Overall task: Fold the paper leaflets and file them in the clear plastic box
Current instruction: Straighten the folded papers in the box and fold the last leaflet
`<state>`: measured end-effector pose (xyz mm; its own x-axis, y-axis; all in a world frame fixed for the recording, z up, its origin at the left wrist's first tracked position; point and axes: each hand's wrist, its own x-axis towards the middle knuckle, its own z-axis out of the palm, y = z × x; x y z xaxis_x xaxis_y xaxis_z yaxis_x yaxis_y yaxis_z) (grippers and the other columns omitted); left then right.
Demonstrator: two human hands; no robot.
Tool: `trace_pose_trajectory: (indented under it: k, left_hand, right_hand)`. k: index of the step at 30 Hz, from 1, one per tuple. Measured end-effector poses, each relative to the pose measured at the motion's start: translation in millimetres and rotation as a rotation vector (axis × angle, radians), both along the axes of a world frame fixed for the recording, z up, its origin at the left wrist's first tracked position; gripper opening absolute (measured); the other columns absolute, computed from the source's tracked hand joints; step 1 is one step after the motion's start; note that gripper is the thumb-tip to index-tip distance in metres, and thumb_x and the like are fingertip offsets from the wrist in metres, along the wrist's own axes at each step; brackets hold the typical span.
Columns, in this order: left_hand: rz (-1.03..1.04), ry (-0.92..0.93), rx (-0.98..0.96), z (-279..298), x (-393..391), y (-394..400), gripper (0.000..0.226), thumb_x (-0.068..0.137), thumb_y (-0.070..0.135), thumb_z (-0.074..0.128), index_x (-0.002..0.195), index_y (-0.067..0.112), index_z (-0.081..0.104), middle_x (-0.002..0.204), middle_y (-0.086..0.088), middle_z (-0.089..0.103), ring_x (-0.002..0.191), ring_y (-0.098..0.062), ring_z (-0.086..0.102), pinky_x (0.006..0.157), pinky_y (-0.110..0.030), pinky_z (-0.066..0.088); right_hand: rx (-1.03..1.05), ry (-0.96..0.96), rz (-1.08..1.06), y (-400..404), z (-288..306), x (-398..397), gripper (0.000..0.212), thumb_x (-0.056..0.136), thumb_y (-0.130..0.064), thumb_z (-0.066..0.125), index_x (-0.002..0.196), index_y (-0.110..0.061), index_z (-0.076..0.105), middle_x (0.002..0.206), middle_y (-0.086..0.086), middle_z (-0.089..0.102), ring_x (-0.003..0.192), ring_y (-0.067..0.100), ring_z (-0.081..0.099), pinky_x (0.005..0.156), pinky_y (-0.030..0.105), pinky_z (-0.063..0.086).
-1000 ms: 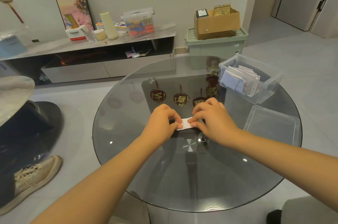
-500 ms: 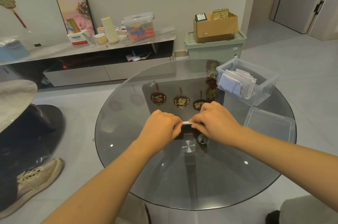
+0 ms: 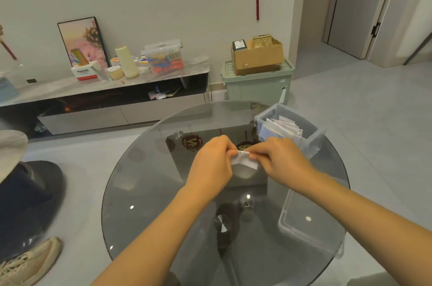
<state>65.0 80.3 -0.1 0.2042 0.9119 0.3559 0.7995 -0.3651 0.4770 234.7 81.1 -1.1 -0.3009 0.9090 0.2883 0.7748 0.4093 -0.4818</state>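
Centrally, left hand (image 3: 211, 164) and right hand (image 3: 284, 161) pinch a folded leaflet (image 3: 244, 160) above the glass table (image 3: 145, 192).

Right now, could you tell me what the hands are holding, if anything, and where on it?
Both hands hold one small paper leaflet above the glass table: the left hand pinches its left end, the right hand its right end near the top edge.

leaflet (image 3: 244, 160) ends hidden under fingers, print blurred, shoe (image 3: 25, 263) cut off
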Motion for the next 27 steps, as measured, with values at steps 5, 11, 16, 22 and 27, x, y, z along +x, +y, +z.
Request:
trace_pose_trajectory:
  k: [5, 11, 16, 22, 27]
  left_hand:
    - [-0.092, -0.136, 0.027, 17, 27, 33, 0.011, 0.092, 0.012, 0.053, 0.086, 0.015, 0.062, 0.085, 0.008, 0.06, 0.079, -0.008, 0.052, 0.07, -0.014, 0.04]
    - [-0.19, -0.204, -0.052, 28, 66, 77, 0.016, 0.095, 0.016, 0.05, 0.106, 0.018, 0.062, 0.101, 0.004, 0.064, 0.087, -0.008, 0.058, 0.08, -0.022, 0.048]
    - [-0.325, 0.164, -0.066, 24, 92, 119, 0.035, 0.096, 0.013, 0.036, 0.122, 0.016, 0.06, 0.125, 0.001, 0.059, 0.117, -0.014, 0.048, 0.106, -0.028, 0.022]
    - [-0.5, 0.504, 0.027, 5, 114, 148, 0.084, 0.069, 0.043, -0.001, 0.123, 0.017, 0.058, 0.123, 0.001, 0.058, 0.11, -0.015, 0.048, 0.095, -0.028, 0.015]
    - [-0.511, 0.566, 0.106, -5, 116, 153, 0.088, 0.068, 0.045, -0.006, 0.124, 0.015, 0.055, 0.119, -0.001, 0.056, 0.109, -0.016, 0.045, 0.096, -0.03, 0.013]
  right_hand:
    - [-0.034, 0.109, -0.144, 18, 19, 26, 0.012, 0.088, -0.026, 0.061, 0.094, -0.024, 0.072, 0.083, -0.001, 0.067, 0.08, 0.014, 0.054, 0.07, 0.027, 0.039]
    - [0.036, 0.162, -0.378, 42, 31, 63, 0.013, 0.088, -0.016, 0.061, 0.087, -0.013, 0.074, 0.074, 0.005, 0.068, 0.073, 0.023, 0.059, 0.066, 0.032, 0.047]
    - [0.079, 0.115, -0.596, 66, 20, 89, 0.016, 0.09, -0.013, 0.056, 0.093, -0.009, 0.071, 0.083, 0.007, 0.067, 0.078, 0.024, 0.055, 0.062, 0.029, 0.038]
    - [0.013, -0.089, -0.667, 77, 11, 93, 0.02, 0.087, -0.01, 0.051, 0.092, -0.011, 0.07, 0.091, 0.008, 0.065, 0.089, 0.026, 0.055, 0.064, 0.03, 0.038]
    - [-0.011, -0.14, -0.69, 84, 6, 90, 0.019, 0.087, -0.008, 0.049, 0.095, -0.007, 0.066, 0.095, 0.009, 0.062, 0.089, 0.028, 0.055, 0.067, 0.032, 0.042]
